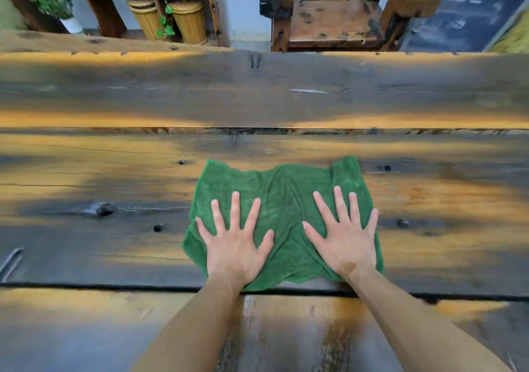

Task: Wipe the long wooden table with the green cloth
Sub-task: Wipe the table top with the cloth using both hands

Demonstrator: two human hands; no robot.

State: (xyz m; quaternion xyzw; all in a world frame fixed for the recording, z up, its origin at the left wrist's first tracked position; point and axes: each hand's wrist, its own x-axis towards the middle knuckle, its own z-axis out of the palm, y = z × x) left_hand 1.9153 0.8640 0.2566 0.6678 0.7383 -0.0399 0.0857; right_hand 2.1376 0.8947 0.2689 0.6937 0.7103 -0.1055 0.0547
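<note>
Beyond the far edge stand a worn wooden chair (pixel 335 19), two wicker baskets (pixel 169 20) and ivy (pixel 51 0).

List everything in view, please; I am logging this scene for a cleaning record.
green cloth: one, green, spread flat on the middle plank of the table.
long wooden table: one, dark brown and orange planks, across the whole view.
wooden chair: one, brown, beyond the far edge.
baskets: two, yellow, under a shelf at the far left.
leafy plant: one, green, far left corner.
left hand: one, fingers spread, pressing flat on the cloth.
right hand: one, fingers spread, pressing flat on the cloth.
</note>
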